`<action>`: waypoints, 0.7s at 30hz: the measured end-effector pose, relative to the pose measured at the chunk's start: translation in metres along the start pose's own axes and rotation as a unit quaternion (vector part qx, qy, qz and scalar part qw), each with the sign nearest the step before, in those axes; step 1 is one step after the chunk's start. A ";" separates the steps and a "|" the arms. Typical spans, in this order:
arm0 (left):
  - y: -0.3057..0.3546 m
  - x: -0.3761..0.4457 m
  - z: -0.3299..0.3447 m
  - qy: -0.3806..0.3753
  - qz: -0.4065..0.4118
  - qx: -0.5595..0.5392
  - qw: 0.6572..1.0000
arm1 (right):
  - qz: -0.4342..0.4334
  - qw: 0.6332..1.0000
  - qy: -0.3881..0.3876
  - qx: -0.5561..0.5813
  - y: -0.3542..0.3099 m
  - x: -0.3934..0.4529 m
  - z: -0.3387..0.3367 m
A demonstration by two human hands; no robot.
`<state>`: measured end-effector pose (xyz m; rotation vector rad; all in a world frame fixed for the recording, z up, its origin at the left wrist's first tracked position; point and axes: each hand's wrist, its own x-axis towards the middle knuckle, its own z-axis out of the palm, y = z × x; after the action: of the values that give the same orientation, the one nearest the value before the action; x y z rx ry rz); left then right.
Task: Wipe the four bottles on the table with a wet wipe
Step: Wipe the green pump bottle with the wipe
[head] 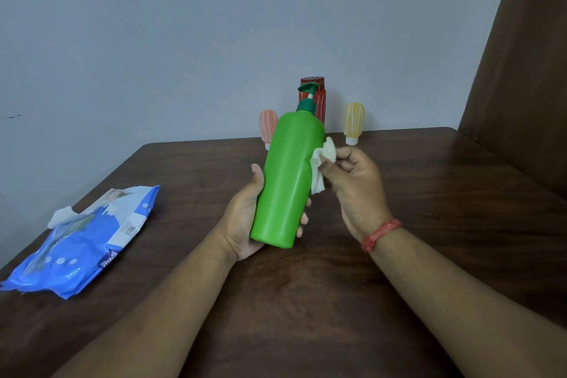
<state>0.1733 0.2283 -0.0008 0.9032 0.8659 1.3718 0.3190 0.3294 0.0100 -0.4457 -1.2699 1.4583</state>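
A tall green pump bottle (285,181) is held tilted above the table, its dark green pump pointing up and away. My left hand (245,218) grips its lower body from the left and behind. My right hand (352,184) pinches a crumpled white wet wipe (320,166) against the bottle's right side. At the table's far edge stand a red bottle (319,101), partly hidden behind the pump, a small pink bottle (267,127) on its cap and a small yellow bottle (353,121) on its white cap.
A blue pack of wet wipes (92,239) lies on the dark wooden table (445,193) at the left, a white wipe sticking out of its opening. A grey wall stands behind the table. A brown panel rises at the right.
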 end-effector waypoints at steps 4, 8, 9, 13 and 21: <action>-0.004 0.001 0.005 -0.014 -0.024 0.036 0.999 | -0.044 0.996 0.060 0.041 -0.011 0.011 -0.011; -0.002 0.001 0.000 -0.011 -0.013 0.011 1.000 | -0.014 1.000 0.006 0.012 0.000 0.004 -0.008; -0.001 0.001 -0.003 -0.008 -0.007 0.005 1.000 | -0.006 1.000 -0.013 -0.002 0.002 0.002 -0.005; -0.002 -0.001 -0.003 -0.027 -0.021 0.034 0.999 | -0.044 0.998 0.048 0.018 -0.007 0.010 -0.008; -0.002 -0.002 0.000 -0.017 -0.026 0.033 0.999 | 0.001 0.998 0.037 0.053 -0.004 0.006 -0.008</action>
<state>0.1743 0.2264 -0.0026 0.9466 0.9074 1.2857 0.3254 0.3371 0.0129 -0.4252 -1.1275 1.4893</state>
